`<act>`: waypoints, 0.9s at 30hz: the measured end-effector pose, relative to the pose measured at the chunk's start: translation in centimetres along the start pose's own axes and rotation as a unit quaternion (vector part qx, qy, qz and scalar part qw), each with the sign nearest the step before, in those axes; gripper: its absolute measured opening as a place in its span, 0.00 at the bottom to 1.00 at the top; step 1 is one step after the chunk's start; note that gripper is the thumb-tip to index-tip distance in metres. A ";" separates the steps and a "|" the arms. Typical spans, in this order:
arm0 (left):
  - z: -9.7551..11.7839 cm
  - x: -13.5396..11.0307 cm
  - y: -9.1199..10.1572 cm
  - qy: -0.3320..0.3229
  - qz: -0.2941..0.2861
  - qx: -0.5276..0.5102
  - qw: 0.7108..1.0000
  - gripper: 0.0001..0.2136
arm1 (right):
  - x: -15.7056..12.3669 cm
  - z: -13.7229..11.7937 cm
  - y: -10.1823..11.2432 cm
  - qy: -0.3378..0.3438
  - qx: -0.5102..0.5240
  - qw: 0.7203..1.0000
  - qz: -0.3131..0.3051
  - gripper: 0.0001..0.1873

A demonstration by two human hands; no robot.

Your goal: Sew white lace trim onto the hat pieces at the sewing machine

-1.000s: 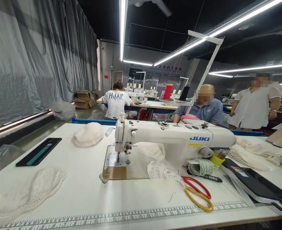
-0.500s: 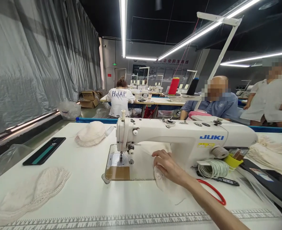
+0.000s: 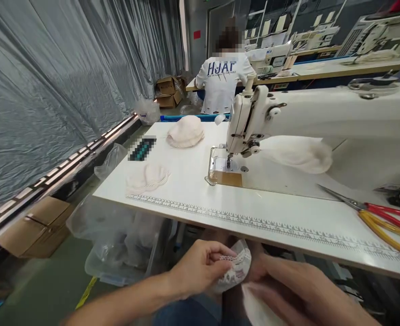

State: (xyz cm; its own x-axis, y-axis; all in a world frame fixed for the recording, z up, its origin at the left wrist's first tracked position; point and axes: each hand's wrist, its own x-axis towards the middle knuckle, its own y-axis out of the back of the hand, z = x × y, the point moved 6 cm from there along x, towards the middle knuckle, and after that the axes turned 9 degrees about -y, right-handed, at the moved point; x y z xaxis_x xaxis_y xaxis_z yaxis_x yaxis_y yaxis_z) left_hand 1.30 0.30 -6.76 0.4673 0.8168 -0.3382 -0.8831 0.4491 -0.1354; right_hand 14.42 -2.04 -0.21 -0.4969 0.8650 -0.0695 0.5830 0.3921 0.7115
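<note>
Below the table's front edge, over my lap, my left hand (image 3: 205, 267) pinches a piece of white lace-edged fabric (image 3: 239, 267) between thumb and fingers. Close by on the right, my right hand (image 3: 288, 280) is closed on a plain off-white cloth piece (image 3: 259, 308); its fingers are partly smeared by motion. Above both hands stands a white sewing machine (image 3: 308, 108), its presser foot down at the needle plate (image 3: 220, 164) with no fabric under it. A bunched cream cloth (image 3: 298, 156) lies under the machine's arm.
A stacked cream fabric pile (image 3: 185, 131), a scalloped fabric piece (image 3: 148, 178) and a dark flat object (image 3: 142, 149) lie on the white table (image 3: 186, 181). Scissors (image 3: 352, 203) and red and yellow handles lie right. Plastic bags (image 3: 118, 231) and a carton (image 3: 37, 226) stand left. A person (image 3: 223, 77) sits ahead.
The view has tilted down and turned left. My right hand has left the cloth by the machine bed and moved below the table edge. My left hand has come into view holding lace-edged fabric.
</note>
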 end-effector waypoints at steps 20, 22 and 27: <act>-1.8 -2.6 0.7 0.021 -0.007 -0.035 0.999 0.15 | 2.1 2.4 -5.6 -0.096 0.013 0.994 -0.047 0.14; -2.4 -2.6 1.0 0.051 -0.012 -0.046 0.998 0.18 | 1.9 3.1 -5.2 -0.102 0.055 0.991 -0.059 0.16; -2.6 -2.9 1.7 0.120 -0.062 -0.057 0.989 0.24 | 0.6 4.9 -4.6 -0.146 0.161 0.969 -0.115 0.16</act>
State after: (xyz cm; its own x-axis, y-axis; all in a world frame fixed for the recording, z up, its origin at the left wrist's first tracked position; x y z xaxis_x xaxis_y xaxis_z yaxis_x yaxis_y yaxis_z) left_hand -1.63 -2.28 -8.42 0.5612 0.6424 -0.5219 -0.8249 0.4858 -0.2891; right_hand 14.60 -1.82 -7.01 -0.4614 0.7767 -0.4289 0.6725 0.6214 0.4020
